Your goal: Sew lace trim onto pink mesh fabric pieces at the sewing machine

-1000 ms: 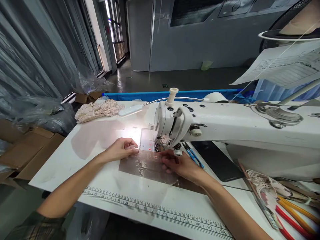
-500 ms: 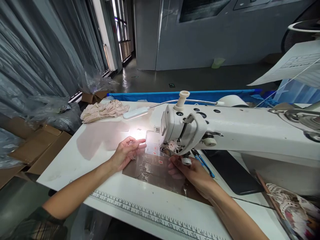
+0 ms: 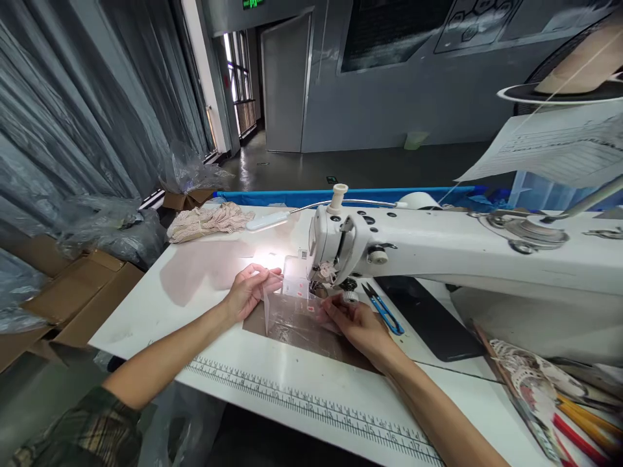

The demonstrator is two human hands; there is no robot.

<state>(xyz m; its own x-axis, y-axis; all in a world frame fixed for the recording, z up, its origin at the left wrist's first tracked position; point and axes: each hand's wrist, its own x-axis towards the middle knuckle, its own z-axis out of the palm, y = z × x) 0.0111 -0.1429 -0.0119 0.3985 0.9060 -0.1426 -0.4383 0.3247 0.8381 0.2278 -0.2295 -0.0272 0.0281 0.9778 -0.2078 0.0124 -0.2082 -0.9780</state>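
Observation:
A clear plastic sheet with small red marks lies in front of the needle of a white sewing machine. My left hand pinches the sheet's left edge and lifts it off the table. My right hand grips the sheet's right side just below the presser foot. Under the sheet a brown patch shows on the white table.
Blue thread snips lie right of my right hand beside a black mat. A cream cord bundle sits at the far left. A printed ruler runs along the front edge. Cardboard boxes stand left; patterned lace and pencils lie right.
My left hand went from resting flat beside the sheet to pinching and raising its left edge. My right hand closed on the sheet's right side.

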